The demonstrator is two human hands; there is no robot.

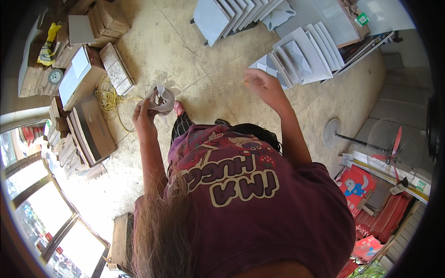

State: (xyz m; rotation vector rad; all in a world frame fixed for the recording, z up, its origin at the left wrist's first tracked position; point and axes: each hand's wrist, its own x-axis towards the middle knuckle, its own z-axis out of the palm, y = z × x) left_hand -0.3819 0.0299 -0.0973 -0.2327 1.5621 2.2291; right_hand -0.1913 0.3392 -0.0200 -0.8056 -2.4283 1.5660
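Note:
My left hand (145, 116) is closed on a crumpled, whitish translucent plastic strip (163, 98) that is looped and bunched, with loose ends sticking up; its exact kind is hard to tell. Held out to the right, my right hand (264, 87) is empty, its fingers loosely bent and a little blurred. Just beyond that hand in the picture, a row of square grey and white tiles (296, 58) leans on edge on the floor. Below my left hand, one foot in a pink shoe (179, 108) shows on the concrete.
More tiles (211, 21) stand in a row at the far side. To the left are cardboard boxes (92, 132), a yellow cord (107, 97) on the floor and a yellow bag (49, 44). A standing fan (332, 133) and red cartons (356, 185) are at the right.

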